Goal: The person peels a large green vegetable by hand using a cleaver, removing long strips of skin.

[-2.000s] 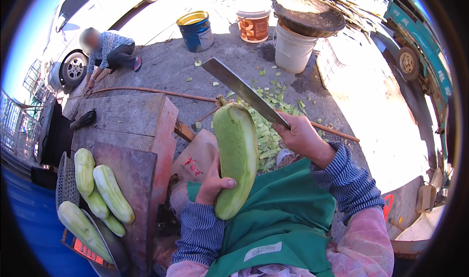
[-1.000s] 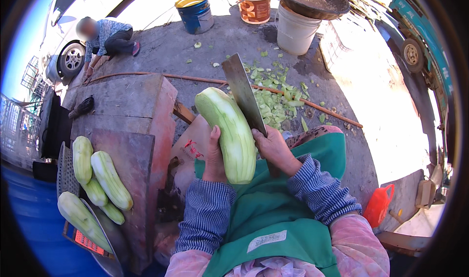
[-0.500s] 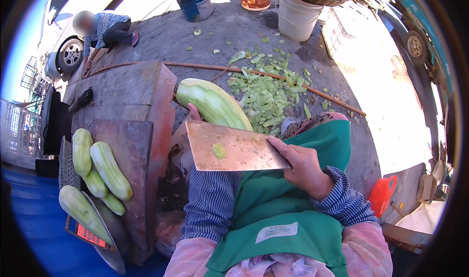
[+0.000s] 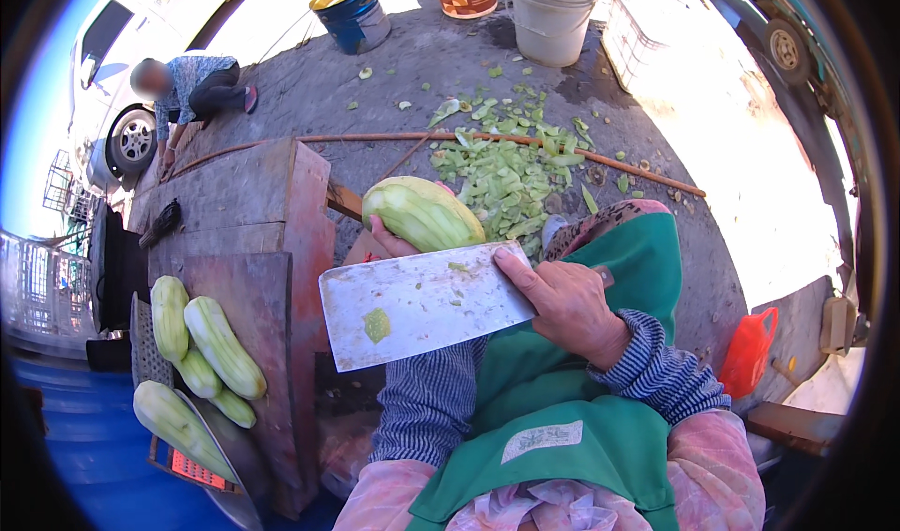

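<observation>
In front of my lap is a large, partly peeled pale green gourd (image 4: 422,210), with strips of skin gone along its side. My left hand (image 4: 390,238) grips it at the near left end, its fingers partly hidden beneath. My right hand (image 4: 572,299) is closed round the handle end of a broad rectangular cleaver (image 4: 422,304), thumb laid on the blade. The flat of the blade faces up, with bits of green skin stuck to it, and it covers part of my left forearm. Whether the edge touches the gourd I cannot tell.
A wooden bench (image 4: 225,194) stands at left, with several peeled gourds (image 4: 225,346) at its near end. Green peelings (image 4: 511,170) litter the ground beyond my knees, crossed by a long brown pole (image 4: 637,170). Buckets (image 4: 553,25) stand farther off; another person (image 4: 202,86) bends at far left.
The cleaver has swung lower and left, its face now catching bright light. The gourd has turned and looks shorter, its far end nearer the right. My view has shifted slightly.
</observation>
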A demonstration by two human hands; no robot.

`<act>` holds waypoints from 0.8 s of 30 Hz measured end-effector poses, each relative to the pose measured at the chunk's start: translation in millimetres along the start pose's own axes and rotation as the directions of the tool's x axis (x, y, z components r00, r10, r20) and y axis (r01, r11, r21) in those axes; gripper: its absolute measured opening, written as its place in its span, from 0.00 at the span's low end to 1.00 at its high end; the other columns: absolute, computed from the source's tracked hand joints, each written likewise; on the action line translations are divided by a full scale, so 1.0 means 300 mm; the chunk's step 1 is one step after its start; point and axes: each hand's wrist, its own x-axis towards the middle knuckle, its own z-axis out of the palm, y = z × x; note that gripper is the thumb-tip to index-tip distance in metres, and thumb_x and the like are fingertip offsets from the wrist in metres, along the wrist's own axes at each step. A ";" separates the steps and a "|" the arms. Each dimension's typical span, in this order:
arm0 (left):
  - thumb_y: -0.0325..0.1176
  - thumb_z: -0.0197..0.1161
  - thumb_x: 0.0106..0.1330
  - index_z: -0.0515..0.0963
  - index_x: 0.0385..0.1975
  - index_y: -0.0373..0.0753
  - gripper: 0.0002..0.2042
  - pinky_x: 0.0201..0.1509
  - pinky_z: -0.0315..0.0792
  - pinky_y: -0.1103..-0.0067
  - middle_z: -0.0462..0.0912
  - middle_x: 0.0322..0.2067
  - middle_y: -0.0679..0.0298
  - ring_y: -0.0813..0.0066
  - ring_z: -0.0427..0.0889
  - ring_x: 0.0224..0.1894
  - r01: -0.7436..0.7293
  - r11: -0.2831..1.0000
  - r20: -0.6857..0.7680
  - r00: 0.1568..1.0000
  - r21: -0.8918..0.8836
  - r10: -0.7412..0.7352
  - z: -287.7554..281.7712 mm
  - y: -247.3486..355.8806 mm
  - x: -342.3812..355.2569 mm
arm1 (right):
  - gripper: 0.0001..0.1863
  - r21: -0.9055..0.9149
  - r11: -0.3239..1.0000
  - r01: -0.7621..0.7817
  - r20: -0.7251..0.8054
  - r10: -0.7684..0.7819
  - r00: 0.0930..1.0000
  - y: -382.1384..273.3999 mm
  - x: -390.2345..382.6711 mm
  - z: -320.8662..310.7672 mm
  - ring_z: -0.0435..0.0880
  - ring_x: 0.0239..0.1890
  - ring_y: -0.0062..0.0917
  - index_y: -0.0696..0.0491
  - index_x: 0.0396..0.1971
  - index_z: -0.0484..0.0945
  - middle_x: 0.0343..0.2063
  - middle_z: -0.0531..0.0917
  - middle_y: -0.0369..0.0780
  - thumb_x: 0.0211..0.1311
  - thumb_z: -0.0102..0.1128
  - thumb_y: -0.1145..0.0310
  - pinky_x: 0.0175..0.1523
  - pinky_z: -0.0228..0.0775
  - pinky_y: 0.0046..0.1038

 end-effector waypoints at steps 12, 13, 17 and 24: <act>0.69 0.53 0.64 0.73 0.61 0.43 0.37 0.62 0.73 0.56 0.78 0.56 0.55 0.51 0.76 0.57 -0.101 0.995 0.366 0.927 0.028 0.083 -0.017 -0.006 0.033 | 0.37 0.105 0.927 -0.360 -0.044 0.366 0.930 0.180 0.020 0.080 0.84 0.28 0.36 0.46 0.65 0.73 0.27 0.82 0.41 0.51 0.61 0.82 0.31 0.74 0.37; 0.72 0.51 0.63 0.72 0.62 0.44 0.39 0.60 0.74 0.58 0.77 0.56 0.56 0.53 0.75 0.57 -0.080 0.996 0.389 0.919 0.038 0.059 0.002 -0.015 0.029 | 0.36 0.163 0.896 -0.413 -0.039 0.424 0.905 0.189 0.015 0.075 0.84 0.28 0.37 0.46 0.65 0.74 0.27 0.83 0.41 0.51 0.61 0.82 0.31 0.75 0.38; 0.59 0.70 0.59 0.75 0.57 0.38 0.35 0.66 0.70 0.58 0.78 0.54 0.54 0.53 0.72 0.60 -0.007 1.000 0.231 0.973 -0.012 0.009 0.028 0.008 -0.028 | 0.41 0.047 0.991 -0.123 0.087 0.119 0.989 0.053 0.039 -0.041 0.80 0.23 0.33 0.44 0.66 0.74 0.20 0.75 0.38 0.45 0.63 0.80 0.27 0.71 0.37; 0.61 0.71 0.57 0.71 0.61 0.38 0.39 0.65 0.70 0.61 0.75 0.54 0.49 0.55 0.71 0.60 0.060 0.993 0.427 0.899 0.098 -0.096 -0.054 0.070 0.043 | 0.41 0.055 0.998 0.030 0.094 -0.035 0.995 0.027 0.071 -0.015 0.79 0.23 0.32 0.45 0.67 0.71 0.20 0.74 0.36 0.45 0.63 0.79 0.27 0.69 0.37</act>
